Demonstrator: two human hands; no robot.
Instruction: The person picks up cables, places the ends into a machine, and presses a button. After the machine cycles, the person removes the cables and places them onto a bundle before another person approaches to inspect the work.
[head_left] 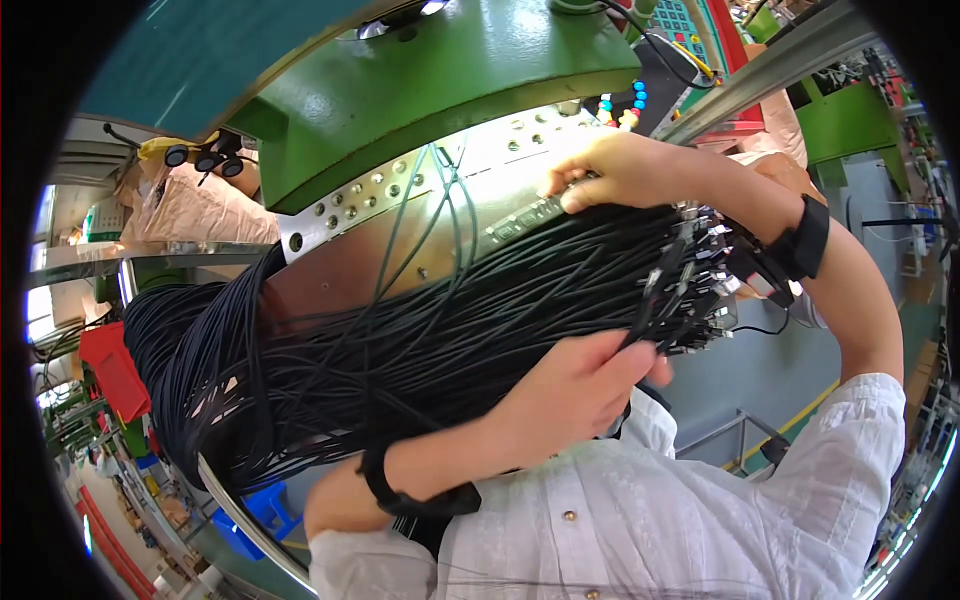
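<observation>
A thick bundle of black cables (500,300) lies across the front of the machine, metal plug ends (700,260) gathered at its right. My left hand (575,395) is closed around a few cables close to their plugs, at the near side of the bundle. Farther off, my right hand (630,172) has thumb and fingers pinched together at the end of a slotted metal strip (520,222). Whatever lies between those fingertips is too small and hidden to name. Several loose dark green cables (455,215) hang over the bright metal plate (350,245) behind the bundle.
A green machine body (450,75) overhangs the plate. A metal rail (775,75) slants at upper right. Cardboard-brown wrapped goods (215,195) and a red bin (115,370) stand left. A blue stool (255,520) is below, beside a metal frame bar (240,515).
</observation>
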